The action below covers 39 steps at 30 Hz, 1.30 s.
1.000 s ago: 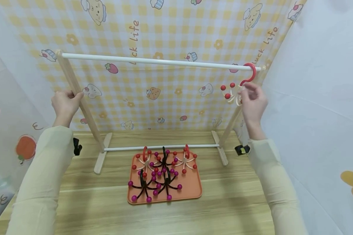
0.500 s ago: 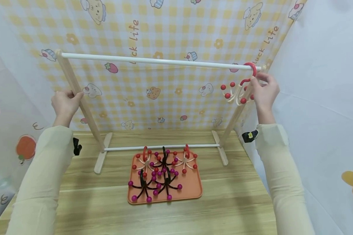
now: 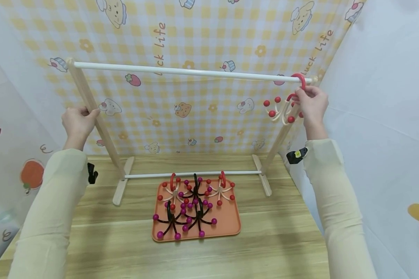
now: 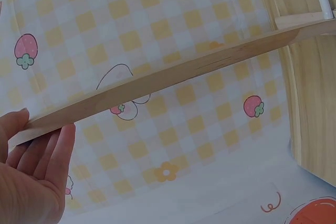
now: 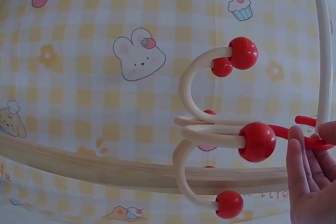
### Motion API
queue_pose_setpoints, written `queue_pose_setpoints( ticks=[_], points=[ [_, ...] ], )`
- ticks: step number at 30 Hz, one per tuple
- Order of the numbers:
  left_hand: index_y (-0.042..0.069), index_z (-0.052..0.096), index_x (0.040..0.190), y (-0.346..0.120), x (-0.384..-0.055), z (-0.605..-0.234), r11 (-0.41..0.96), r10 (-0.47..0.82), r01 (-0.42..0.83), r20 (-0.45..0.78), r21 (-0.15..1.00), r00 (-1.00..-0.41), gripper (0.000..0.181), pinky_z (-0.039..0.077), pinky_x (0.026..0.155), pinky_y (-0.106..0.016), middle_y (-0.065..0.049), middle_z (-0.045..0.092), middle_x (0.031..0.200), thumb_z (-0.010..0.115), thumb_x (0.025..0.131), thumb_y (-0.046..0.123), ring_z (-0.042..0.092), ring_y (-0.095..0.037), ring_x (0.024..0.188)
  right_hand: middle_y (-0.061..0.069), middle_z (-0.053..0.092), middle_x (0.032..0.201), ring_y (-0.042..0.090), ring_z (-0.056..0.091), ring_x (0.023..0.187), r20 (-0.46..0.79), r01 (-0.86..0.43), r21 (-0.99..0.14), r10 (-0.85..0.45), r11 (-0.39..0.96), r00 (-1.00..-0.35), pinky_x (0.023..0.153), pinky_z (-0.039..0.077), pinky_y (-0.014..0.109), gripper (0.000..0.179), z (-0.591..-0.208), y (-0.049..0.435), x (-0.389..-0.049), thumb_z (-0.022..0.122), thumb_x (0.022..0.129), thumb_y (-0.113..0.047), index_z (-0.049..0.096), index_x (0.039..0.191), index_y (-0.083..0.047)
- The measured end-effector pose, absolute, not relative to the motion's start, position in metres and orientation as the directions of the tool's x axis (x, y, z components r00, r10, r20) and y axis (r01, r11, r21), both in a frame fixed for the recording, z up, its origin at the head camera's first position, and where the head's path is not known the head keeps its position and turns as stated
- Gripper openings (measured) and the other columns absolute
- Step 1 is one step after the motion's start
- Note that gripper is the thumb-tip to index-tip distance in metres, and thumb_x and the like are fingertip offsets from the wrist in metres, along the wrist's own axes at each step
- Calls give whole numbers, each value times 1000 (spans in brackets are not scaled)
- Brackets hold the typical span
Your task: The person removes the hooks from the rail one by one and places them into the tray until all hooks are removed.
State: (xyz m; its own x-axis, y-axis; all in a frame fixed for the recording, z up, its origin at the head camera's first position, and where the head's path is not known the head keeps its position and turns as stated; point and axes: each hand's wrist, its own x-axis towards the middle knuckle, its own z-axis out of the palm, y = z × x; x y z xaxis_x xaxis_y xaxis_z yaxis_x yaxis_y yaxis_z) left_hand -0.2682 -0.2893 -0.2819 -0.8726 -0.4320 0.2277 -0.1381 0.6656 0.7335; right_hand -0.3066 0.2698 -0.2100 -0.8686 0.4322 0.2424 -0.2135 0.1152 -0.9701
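In the head view my left hand pinches the left wooden post of a rack. The left wrist view has thumb and fingers on either side of that post. At the rack's right end, a claw-shaped hanger with cream arms and red ball tips hangs from the white top rod. My right hand holds its red hook just below the rod. The right wrist view has the fingers at the red hook, partly covering it, beside the cream arms.
An orange tray on the wooden table bears several similar hangers, some black with magenta balls, others cream with red balls. The lower white rod runs behind it. A checked cloth backs the rack.
My right hand has moved up and right, from beside the hanger's cream arms to its red hook. The hook stays over the rod's right end. My left hand stays on the post.
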Motion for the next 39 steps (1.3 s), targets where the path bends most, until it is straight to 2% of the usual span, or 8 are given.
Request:
queue_pose_setpoints(
  ticks=[4, 8, 14, 18, 21, 32, 39],
  points=[
    [-6, 56, 112, -289, -268, -282, 661, -432, -134, 228, 738, -873, 50, 37, 82, -38, -22, 54, 112, 45, 89, 37, 42, -33, 110, 3, 61, 75, 12, 61, 63, 272, -266, -961, 423, 72, -864, 66, 47, 21, 31, -209, 268, -305, 65, 80, -13, 58, 103, 5],
    [-6, 56, 113, -289, -269, -281, 653, -432, -132, 223, 745, -874, 50, 37, 83, -37, -21, 54, 113, 45, 89, 37, 40, -32, 113, 7, 62, 79, 14, 62, 66, 321, -344, -939, 409, 18, -854, 67, 47, 20, 24, -206, 264, -299, 68, 78, -14, 61, 96, 1],
    [-7, 56, 112, -290, -270, -282, 657, -421, -121, 229, 744, -877, 50, 36, 85, -39, -23, 53, 112, 45, 89, 36, 35, -32, 117, 13, 63, 88, 19, 62, 70, 401, -442, -897, 370, -28, -838, 69, 47, 21, 26, -202, 258, -285, 71, 75, -17, 63, 94, -1],
    [-8, 57, 110, -290, -270, -282, 664, -418, -118, 236, 739, -877, 50, 35, 83, -37, -22, 53, 111, 45, 89, 36, 33, -32, 118, 15, 63, 86, 20, 62, 69, 429, -475, -878, 340, -62, -837, 68, 48, 22, 26, -207, 254, -274, 71, 74, -15, 63, 92, 2],
    [-8, 57, 109, -290, -269, -282, 661, -420, -118, 234, 741, -877, 50, 35, 82, -37, -22, 54, 111, 45, 89, 36, 32, -32, 119, 15, 63, 84, 20, 62, 68, 436, -479, -875, 321, -68, -841, 68, 48, 23, 28, -215, 250, -268, 71, 74, -14, 62, 93, 4],
    [-8, 57, 110, -290, -269, -282, 651, -427, -123, 227, 749, -875, 51, 31, 90, -43, -23, 53, 112, 46, 89, 36, 33, -33, 118, 11, 65, 76, 17, 62, 63, 448, -471, -881, 240, -47, -861, 64, 49, 22, 12, -257, 241, -248, 67, 78, -6, 62, 85, 2],
    [-9, 57, 108, -290, -268, -281, 647, -422, -121, 222, 753, -879, 50, 30, 91, -44, -20, 56, 110, 46, 89, 35, 32, -34, 118, 9, 66, 75, 16, 62, 64, 410, -412, -911, 182, 25, -894, 64, 49, 24, 10, -292, 234, -237, 66, 79, -7, 62, 85, 0]
  ],
)
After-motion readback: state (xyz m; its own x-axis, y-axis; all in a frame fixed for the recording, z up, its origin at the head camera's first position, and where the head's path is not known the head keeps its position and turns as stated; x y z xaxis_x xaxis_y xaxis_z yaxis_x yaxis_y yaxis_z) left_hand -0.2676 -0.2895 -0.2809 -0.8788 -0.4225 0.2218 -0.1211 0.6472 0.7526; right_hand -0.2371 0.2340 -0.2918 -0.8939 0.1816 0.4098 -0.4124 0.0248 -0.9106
